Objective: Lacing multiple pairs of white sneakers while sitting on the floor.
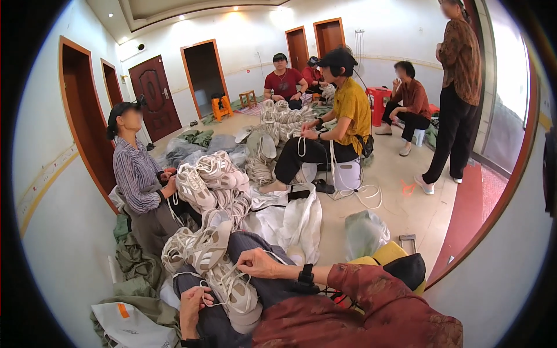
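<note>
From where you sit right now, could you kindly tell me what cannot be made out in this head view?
In the head view:
- Right hand's palm: hidden by the back of that hand.
- Underside of the white-and-beige sneaker on the lap: hidden by its upper.
- Contents of the clear plastic bag: blurred by crumpled plastic.
- Top of the standing person's head: cut off by the upper edge.

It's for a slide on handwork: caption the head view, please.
Left hand and right hand pinching the laces of a beige shoe over the lap, shoe pile ahead.
</note>
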Tool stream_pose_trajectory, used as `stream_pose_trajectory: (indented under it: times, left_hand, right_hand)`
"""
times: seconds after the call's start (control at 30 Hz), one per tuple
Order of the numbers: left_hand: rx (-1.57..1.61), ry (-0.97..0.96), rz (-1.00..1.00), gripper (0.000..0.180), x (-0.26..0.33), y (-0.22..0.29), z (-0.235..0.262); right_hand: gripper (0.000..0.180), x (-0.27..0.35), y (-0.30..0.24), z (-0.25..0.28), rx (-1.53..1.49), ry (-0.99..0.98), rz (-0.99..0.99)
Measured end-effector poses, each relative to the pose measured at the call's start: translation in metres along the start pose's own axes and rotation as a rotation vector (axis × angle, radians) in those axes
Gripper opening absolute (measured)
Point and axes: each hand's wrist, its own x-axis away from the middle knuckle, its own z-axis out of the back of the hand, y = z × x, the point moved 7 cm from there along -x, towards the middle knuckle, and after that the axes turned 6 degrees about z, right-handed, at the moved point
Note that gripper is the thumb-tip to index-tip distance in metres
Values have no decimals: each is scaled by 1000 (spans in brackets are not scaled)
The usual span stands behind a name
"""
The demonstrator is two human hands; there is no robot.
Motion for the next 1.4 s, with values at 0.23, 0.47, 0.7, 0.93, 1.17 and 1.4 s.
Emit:
stream_pose_trajectory:
  times: [0.23,0.47,0.7,0.93,1.17,1.4]
  left_hand:
    - [-12,38,12,27,1,5,1]
    - [-40,40,20,26,-3,7,-2]
    - [26,-1,-18,24,9,5,4]
    - [14,-37,15,26,0,5,-6]
    - [-8,-28,9,29,4,1,1]
    - [-12,-28,13,28,1,0,2]
  right_hand:
    - [10,-3,-3,1,-3,34,123]
    - [13,-4,0,6,-30,60,62]
    - [11,-6,-3,-6,-44,49,96]
    - [12,2,6,6,-17,21,-66]
    - [12,0,3,0,-96,-20,-138]
    - [13,-1,2,2,-71,-9,-127]
